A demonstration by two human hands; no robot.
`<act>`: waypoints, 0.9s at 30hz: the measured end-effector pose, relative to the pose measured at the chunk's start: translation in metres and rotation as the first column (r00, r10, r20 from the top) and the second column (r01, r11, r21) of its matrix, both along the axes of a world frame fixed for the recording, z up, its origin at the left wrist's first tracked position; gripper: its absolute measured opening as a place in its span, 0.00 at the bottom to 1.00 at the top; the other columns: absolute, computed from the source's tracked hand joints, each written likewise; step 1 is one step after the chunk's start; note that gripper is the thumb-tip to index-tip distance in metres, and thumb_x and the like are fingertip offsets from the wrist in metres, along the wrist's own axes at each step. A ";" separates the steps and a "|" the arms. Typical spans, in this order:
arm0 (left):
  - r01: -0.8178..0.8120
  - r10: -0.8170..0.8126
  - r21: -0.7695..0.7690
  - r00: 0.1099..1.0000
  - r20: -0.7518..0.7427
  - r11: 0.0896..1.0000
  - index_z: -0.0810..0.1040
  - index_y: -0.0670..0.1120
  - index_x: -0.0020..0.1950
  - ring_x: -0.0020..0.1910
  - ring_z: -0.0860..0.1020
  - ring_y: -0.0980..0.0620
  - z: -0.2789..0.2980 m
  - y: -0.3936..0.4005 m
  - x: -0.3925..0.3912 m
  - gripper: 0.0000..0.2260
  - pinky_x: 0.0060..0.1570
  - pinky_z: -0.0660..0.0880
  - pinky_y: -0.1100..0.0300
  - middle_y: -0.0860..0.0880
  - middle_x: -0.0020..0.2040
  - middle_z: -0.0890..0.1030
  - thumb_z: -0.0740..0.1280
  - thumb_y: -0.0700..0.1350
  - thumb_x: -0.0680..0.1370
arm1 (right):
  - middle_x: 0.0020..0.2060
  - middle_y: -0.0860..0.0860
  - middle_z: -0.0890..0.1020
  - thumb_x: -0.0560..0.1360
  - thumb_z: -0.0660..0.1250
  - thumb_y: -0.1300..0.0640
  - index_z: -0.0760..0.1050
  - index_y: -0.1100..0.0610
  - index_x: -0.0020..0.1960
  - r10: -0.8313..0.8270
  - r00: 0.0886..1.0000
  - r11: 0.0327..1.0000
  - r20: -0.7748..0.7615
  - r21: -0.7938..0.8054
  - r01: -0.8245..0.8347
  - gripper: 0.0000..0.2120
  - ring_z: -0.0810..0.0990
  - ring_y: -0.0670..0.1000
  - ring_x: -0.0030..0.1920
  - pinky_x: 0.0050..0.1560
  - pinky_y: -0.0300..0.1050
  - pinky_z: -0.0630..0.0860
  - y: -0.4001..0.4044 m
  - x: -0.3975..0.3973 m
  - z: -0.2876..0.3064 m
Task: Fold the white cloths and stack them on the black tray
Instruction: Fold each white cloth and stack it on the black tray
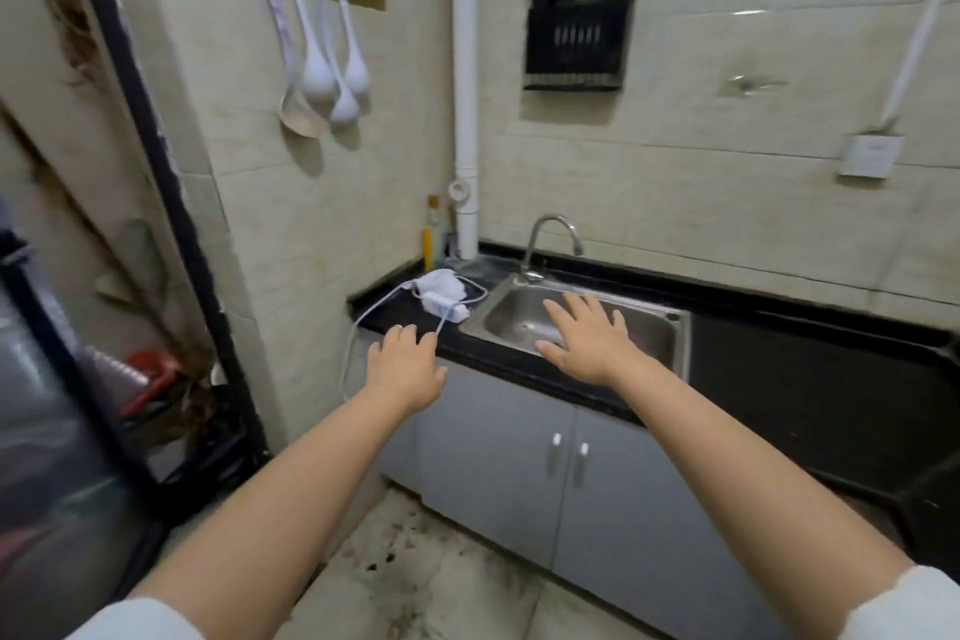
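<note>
Steel sink (670, 327): holds nothing seen | left hand (405, 369) grip apart | right hand (587, 338) grip apart, over sink

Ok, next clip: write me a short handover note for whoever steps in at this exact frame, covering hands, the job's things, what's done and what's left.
Left hand: held out over the front edge of the black counter, fingers relaxed, holding nothing.
Right hand: spread open above the steel sink, holding nothing.
Job's things: no black tray in view. The only white bundle lies on the counter left of the sink, by a white adapter and cable; too blurred to say it is a cloth.
Done: nothing folded or stacked that this view shows.
Left: find the cloths and tray, then fold and stack everything.
</note>
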State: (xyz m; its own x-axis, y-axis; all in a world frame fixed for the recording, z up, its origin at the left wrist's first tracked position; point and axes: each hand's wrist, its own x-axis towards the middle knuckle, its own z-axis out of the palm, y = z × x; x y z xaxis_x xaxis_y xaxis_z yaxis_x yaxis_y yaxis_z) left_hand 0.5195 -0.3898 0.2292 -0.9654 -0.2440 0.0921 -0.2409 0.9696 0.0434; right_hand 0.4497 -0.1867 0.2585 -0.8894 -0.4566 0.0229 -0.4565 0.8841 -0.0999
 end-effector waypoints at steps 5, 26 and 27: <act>-0.081 0.081 0.012 0.996 0.022 0.997 0.61 0.45 0.71 0.74 0.55 0.44 -0.020 -0.069 -0.087 0.23 0.70 0.59 0.47 0.43 0.74 0.60 0.58 0.53 0.79 | 0.76 0.53 0.46 0.79 0.53 0.43 0.47 0.50 0.75 0.095 0.994 0.995 0.050 0.015 -0.095 0.29 0.42 0.56 0.76 0.73 0.63 0.46 -0.075 -0.098 -0.026; -0.185 0.146 0.140 0.958 0.246 0.973 0.58 0.47 0.74 0.75 0.54 0.43 -0.130 -0.291 -0.409 0.24 0.73 0.57 0.48 0.43 0.76 0.56 0.57 0.52 0.80 | 0.62 0.57 0.76 0.78 0.59 0.50 0.71 0.61 0.63 0.106 0.926 0.993 0.362 -0.083 -0.082 0.19 0.72 0.57 0.63 0.62 0.49 0.68 -0.361 -0.480 -0.161; -0.200 0.157 0.145 0.953 0.260 0.969 0.58 0.47 0.74 0.75 0.54 0.44 -0.139 -0.297 -0.420 0.24 0.73 0.57 0.48 0.44 0.76 0.56 0.57 0.52 0.80 | 0.61 0.57 0.76 0.78 0.59 0.49 0.71 0.60 0.62 0.113 0.924 0.992 0.365 -0.092 -0.085 0.18 0.72 0.57 0.63 0.61 0.49 0.69 -0.374 -0.495 -0.170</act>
State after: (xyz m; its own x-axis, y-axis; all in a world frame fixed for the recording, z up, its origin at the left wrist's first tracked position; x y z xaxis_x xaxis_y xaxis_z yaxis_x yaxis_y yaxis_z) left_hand 0.0999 -0.6870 0.0907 -0.8920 -0.4060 -0.1988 -0.4332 0.8934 0.1191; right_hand -0.0449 -0.5602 0.0889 -0.7914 -0.5525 -0.2616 -0.4600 0.8200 -0.3406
